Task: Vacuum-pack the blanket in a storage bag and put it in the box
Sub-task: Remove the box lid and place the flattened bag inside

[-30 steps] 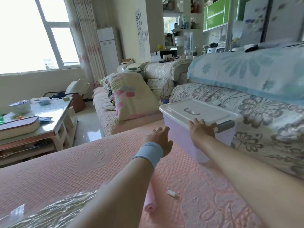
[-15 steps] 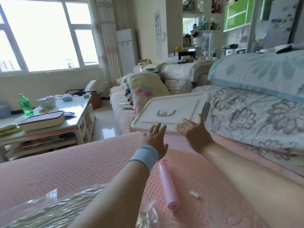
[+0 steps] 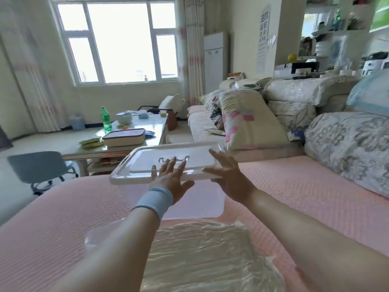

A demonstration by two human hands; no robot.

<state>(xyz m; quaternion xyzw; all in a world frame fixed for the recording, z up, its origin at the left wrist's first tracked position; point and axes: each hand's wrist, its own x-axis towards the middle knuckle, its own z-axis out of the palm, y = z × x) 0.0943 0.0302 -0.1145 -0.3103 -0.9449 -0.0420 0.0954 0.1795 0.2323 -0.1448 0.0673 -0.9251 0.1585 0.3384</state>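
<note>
The box [image 3: 195, 201] was seen standing on the pink-covered sofa [image 3: 305, 197], with its white lid [image 3: 147, 159] across the top; whether the lid was fully seated could not be told. The left hand [image 3: 171, 175], above a pale blue wristband [image 3: 155, 199], was laid on the lid's near edge, fingers straight and spread. The right hand [image 3: 228, 175] was set beside it on the same edge, fingers likewise extended. The blanket [image 3: 202, 260], flattened inside the clear storage bag [image 3: 96, 239], was seen lying on the sofa just beside the box, on the person's side.
</note>
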